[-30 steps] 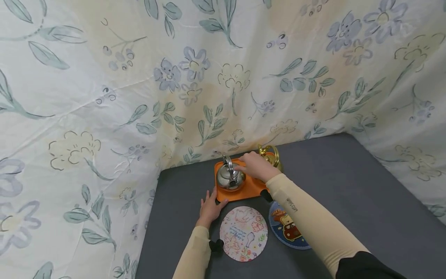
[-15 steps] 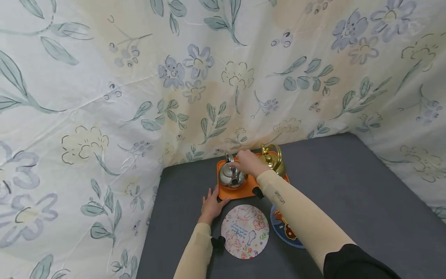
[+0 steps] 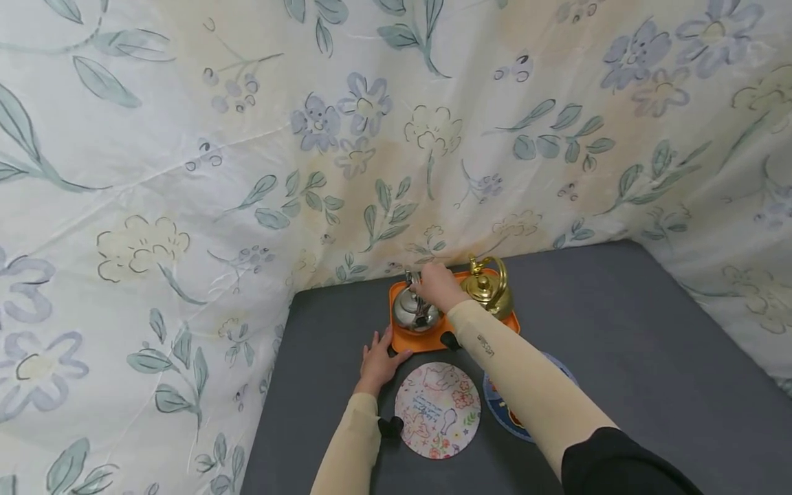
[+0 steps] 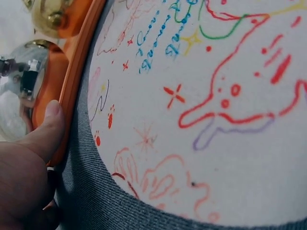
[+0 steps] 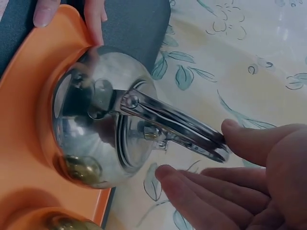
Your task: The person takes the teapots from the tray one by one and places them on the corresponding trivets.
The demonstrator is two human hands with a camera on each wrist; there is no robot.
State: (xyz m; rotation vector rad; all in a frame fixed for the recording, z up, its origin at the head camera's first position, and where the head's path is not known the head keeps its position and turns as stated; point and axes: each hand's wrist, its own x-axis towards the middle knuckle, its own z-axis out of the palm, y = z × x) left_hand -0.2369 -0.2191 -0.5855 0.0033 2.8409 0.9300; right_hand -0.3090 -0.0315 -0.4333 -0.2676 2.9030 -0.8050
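On the orange tray (image 3: 430,342) stand two kettles: a silver kettle (image 3: 408,313) at the left and a gold kettle (image 3: 485,287) at the right. My right hand (image 3: 441,287) is at the silver kettle's raised handle (image 5: 175,120). In the right wrist view the thumb (image 5: 240,139) meets the handle's top, while the other fingers extend below it with a gap. My left hand (image 3: 376,363) holds the tray's near-left corner, its thumb (image 4: 50,122) over the rim and its fingers along the left side.
A round pink-and-white printed mat (image 3: 438,411) lies in front of the tray. To its right a round blue mat (image 3: 551,368) is partly covered by my right sleeve. The grey table (image 3: 619,330) meets a floral curtain (image 3: 421,137) behind the tray.
My right hand has shifted left to the silver kettle's handle, uncovering more of the gold kettle. The left hand stays at the tray corner, and the head view has turned slightly.
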